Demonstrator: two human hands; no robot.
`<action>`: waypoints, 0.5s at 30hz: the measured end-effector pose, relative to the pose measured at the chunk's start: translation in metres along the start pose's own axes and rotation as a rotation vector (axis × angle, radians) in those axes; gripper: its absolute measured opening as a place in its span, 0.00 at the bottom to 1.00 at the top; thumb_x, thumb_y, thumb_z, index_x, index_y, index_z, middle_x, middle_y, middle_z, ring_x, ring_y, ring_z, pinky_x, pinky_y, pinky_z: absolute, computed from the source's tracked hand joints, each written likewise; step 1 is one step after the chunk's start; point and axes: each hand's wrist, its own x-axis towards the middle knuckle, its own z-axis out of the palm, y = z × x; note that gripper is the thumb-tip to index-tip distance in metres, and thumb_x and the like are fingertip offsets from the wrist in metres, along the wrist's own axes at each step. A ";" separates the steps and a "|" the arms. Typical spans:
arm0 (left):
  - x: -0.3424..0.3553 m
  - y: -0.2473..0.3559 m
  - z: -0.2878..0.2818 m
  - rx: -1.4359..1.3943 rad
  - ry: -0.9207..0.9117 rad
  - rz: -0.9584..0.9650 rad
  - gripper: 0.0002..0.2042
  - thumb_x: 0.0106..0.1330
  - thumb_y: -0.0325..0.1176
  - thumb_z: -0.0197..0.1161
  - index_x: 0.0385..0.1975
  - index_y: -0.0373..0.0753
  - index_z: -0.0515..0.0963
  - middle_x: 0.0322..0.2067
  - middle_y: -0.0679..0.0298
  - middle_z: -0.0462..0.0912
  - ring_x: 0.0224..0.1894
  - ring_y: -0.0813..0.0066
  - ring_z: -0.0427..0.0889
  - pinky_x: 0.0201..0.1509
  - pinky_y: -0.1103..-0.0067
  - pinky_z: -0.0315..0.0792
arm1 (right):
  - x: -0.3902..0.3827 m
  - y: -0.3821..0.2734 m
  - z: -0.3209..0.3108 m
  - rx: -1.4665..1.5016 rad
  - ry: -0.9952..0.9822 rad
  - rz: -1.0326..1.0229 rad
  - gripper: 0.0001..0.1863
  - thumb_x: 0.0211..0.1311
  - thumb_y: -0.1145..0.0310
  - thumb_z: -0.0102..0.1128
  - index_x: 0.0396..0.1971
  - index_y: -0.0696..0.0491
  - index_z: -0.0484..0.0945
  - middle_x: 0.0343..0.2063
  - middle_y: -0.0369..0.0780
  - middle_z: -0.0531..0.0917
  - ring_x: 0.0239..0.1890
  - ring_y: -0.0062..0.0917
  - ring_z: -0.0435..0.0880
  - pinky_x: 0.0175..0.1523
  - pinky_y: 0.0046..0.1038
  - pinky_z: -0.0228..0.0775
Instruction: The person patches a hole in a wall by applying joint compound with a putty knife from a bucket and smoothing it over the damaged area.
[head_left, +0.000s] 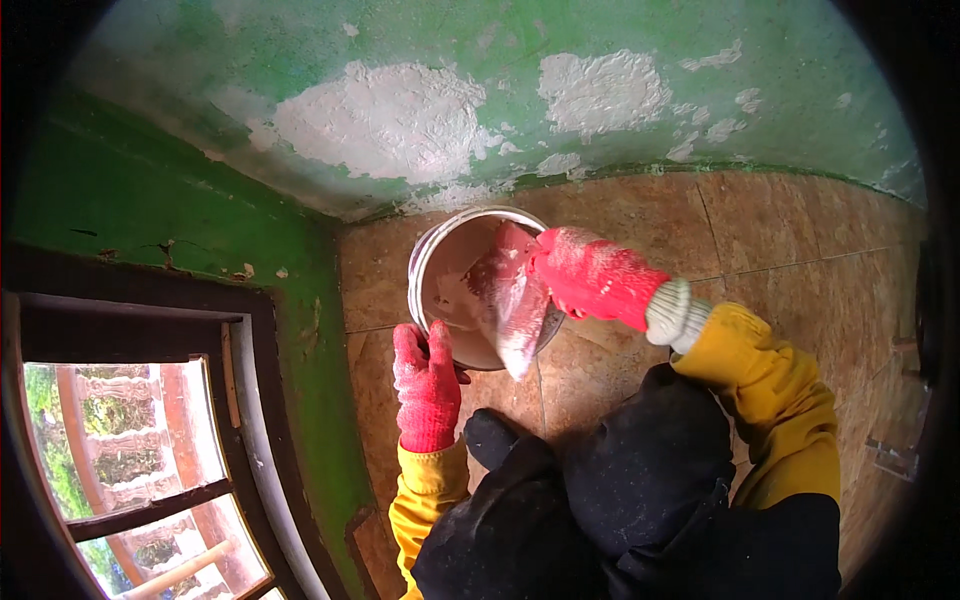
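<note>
Nearest to me I see dark trousers and yellow sleeves coming up from the lower edge, the knees bent over a brown tiled floor (800, 240). My left hand in a red knitted glove (427, 385) rests on the near rim of a round white plastic bucket (425, 262) smeared inside with pale pinkish paste; its grip is mostly flat, fingers laid together against the rim with the thumb set a little apart, steadying more than pinching. My right hand in a red knitted glove dusted with white powder (592, 278) comes in from the right, its grip pressed together around the handle of a broad flat metal trowel coated in pale paste (510, 300), whose blade lies across the bucket's mouth and tips down over the near right rim. The bucket stands on the floor in the corner, just beside the far wall. I judge the main risk to be paste sliding off the tilted blade onto the tiles, or the bucket tipping if the scraping push outweighs the light left-hand hold. To the left stands a dark-framed window (140, 450) with greenery outside. Farthest is a green painted wall with large white patches of filler (390, 120). I can make out no package, label or sign anywhere.
</note>
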 end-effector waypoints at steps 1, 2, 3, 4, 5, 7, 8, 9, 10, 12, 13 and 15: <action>0.001 0.001 0.001 -0.001 -0.001 -0.002 0.09 0.66 0.36 0.51 0.29 0.38 0.62 0.20 0.67 0.67 0.13 0.82 0.67 0.15 0.84 0.65 | -0.004 -0.002 -0.004 -0.089 -0.016 0.003 0.12 0.59 0.66 0.45 0.34 0.58 0.73 0.20 0.44 0.78 0.22 0.32 0.78 0.32 0.34 0.70; 0.002 0.002 0.001 0.003 -0.010 -0.005 0.09 0.66 0.36 0.51 0.29 0.38 0.63 0.20 0.67 0.67 0.13 0.82 0.67 0.15 0.84 0.64 | -0.008 -0.001 -0.005 -0.224 0.211 -0.155 0.12 0.58 0.66 0.47 0.36 0.59 0.73 0.24 0.47 0.78 0.26 0.36 0.78 0.35 0.37 0.70; 0.003 0.003 0.002 0.006 -0.020 -0.008 0.09 0.66 0.36 0.51 0.28 0.39 0.63 0.20 0.67 0.66 0.13 0.83 0.66 0.15 0.84 0.64 | -0.012 -0.001 -0.007 -0.358 0.439 -0.313 0.14 0.57 0.66 0.48 0.39 0.59 0.73 0.28 0.49 0.78 0.31 0.40 0.78 0.38 0.39 0.70; 0.004 0.004 0.001 0.005 -0.012 -0.010 0.09 0.66 0.36 0.51 0.28 0.39 0.63 0.20 0.67 0.66 0.13 0.83 0.66 0.15 0.84 0.64 | -0.014 -0.021 -0.019 -0.041 0.288 -0.046 0.17 0.55 0.66 0.52 0.43 0.59 0.71 0.34 0.52 0.77 0.38 0.45 0.76 0.42 0.42 0.69; 0.006 0.006 0.002 0.007 -0.015 -0.015 0.09 0.66 0.36 0.51 0.28 0.39 0.63 0.20 0.67 0.66 0.13 0.83 0.66 0.15 0.84 0.64 | -0.016 -0.031 -0.026 -0.041 0.286 -0.046 0.17 0.55 0.66 0.52 0.43 0.59 0.71 0.34 0.52 0.77 0.38 0.45 0.76 0.42 0.42 0.69; 0.009 0.008 0.002 0.009 -0.016 -0.019 0.09 0.66 0.36 0.52 0.28 0.39 0.63 0.20 0.68 0.66 0.13 0.83 0.66 0.15 0.85 0.64 | -0.020 -0.044 -0.036 -0.063 0.272 -0.112 0.17 0.55 0.65 0.52 0.43 0.58 0.70 0.32 0.51 0.78 0.35 0.45 0.77 0.39 0.42 0.69; 0.010 0.010 0.001 -0.012 -0.017 -0.018 0.09 0.66 0.36 0.52 0.28 0.39 0.63 0.19 0.68 0.66 0.13 0.83 0.65 0.14 0.85 0.63 | -0.024 -0.049 -0.041 -0.062 0.272 -0.114 0.17 0.55 0.65 0.52 0.43 0.58 0.70 0.32 0.51 0.78 0.35 0.45 0.77 0.39 0.42 0.69; 0.012 0.011 0.001 -0.034 -0.017 -0.018 0.09 0.66 0.36 0.52 0.28 0.39 0.63 0.19 0.68 0.66 0.13 0.84 0.65 0.14 0.85 0.62 | -0.028 -0.053 -0.045 -0.085 0.286 -0.131 0.17 0.56 0.65 0.52 0.43 0.58 0.69 0.29 0.51 0.78 0.33 0.45 0.77 0.37 0.42 0.69; 0.014 0.011 0.001 -0.033 -0.014 -0.018 0.09 0.66 0.36 0.52 0.28 0.39 0.63 0.19 0.68 0.66 0.13 0.84 0.65 0.14 0.85 0.62 | -0.030 -0.056 -0.047 -0.108 0.299 -0.148 0.16 0.57 0.64 0.52 0.43 0.57 0.69 0.27 0.50 0.78 0.31 0.45 0.77 0.35 0.42 0.69; 0.017 0.012 -0.001 -0.030 -0.004 -0.028 0.09 0.66 0.37 0.51 0.28 0.40 0.63 0.18 0.69 0.65 0.12 0.84 0.65 0.13 0.85 0.61 | -0.035 -0.059 -0.047 -0.122 0.404 -0.165 0.15 0.58 0.64 0.51 0.42 0.56 0.69 0.25 0.50 0.78 0.29 0.45 0.77 0.32 0.42 0.69; 0.018 0.011 -0.001 -0.033 -0.004 -0.030 0.09 0.66 0.37 0.51 0.28 0.40 0.63 0.18 0.69 0.65 0.12 0.84 0.65 0.13 0.85 0.61 | -0.037 -0.058 -0.046 -0.134 0.510 -0.173 0.14 0.58 0.64 0.51 0.41 0.56 0.69 0.23 0.50 0.78 0.27 0.45 0.77 0.30 0.42 0.69; 0.021 0.009 -0.001 -0.024 -0.007 -0.029 0.09 0.65 0.37 0.52 0.27 0.40 0.63 0.17 0.69 0.65 0.11 0.84 0.64 0.13 0.85 0.60 | -0.035 -0.050 -0.040 -0.186 0.507 -0.131 0.14 0.60 0.64 0.50 0.42 0.55 0.68 0.23 0.50 0.77 0.26 0.44 0.77 0.29 0.42 0.68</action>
